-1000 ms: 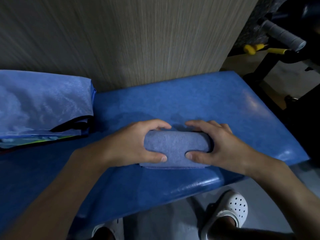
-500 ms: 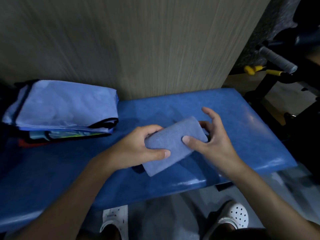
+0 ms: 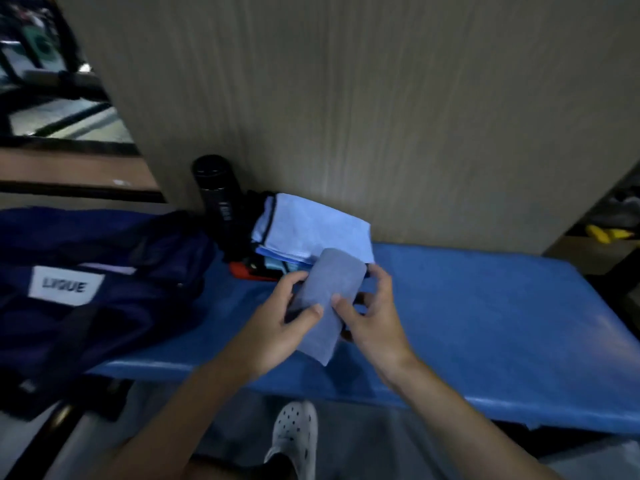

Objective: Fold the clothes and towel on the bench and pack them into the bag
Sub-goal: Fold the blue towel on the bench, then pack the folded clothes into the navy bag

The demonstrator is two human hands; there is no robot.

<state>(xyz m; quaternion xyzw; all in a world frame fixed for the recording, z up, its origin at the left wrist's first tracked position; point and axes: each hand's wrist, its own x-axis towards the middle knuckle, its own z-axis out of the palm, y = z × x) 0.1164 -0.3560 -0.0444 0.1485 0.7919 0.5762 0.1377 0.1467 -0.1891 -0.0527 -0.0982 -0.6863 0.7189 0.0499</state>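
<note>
Packing looks to be the step in hand. The small folded grey-blue towel [image 3: 332, 292] is held tilted above the blue padded counter [image 3: 485, 323], its lower corner hanging over the front edge. The left grip [image 3: 277, 327] grasps the towel's left side, thumb laid across the front and fingers curled behind. The right grip [image 3: 374, 320] pinches the right side, thumb on the front face and the other fingers bent near the far edge. Folding of this piece seems finished: it is a tight, narrow packet with no loose flap showing.

Just behind the towel, against the pale wood-grain panel [image 3: 381, 116], lies the stack of folded clothes [image 3: 311, 230], a light blue garment on top with teal and red layers under it. A black cylindrical bottle [image 3: 216, 199] stands upright just beside the stack. Further left sits the dark navy fabric bag [image 3: 86, 244] with a white label [image 3: 65, 289]. Its mouth is too dark to read, so I cannot tell what, if anything, is inside.

The next move probably calls for carrying the packet leftward past the stack and bottle. The pinch should be firm so the folds do not spring open, and one hand will need to come free to spread the bag's opening.
</note>
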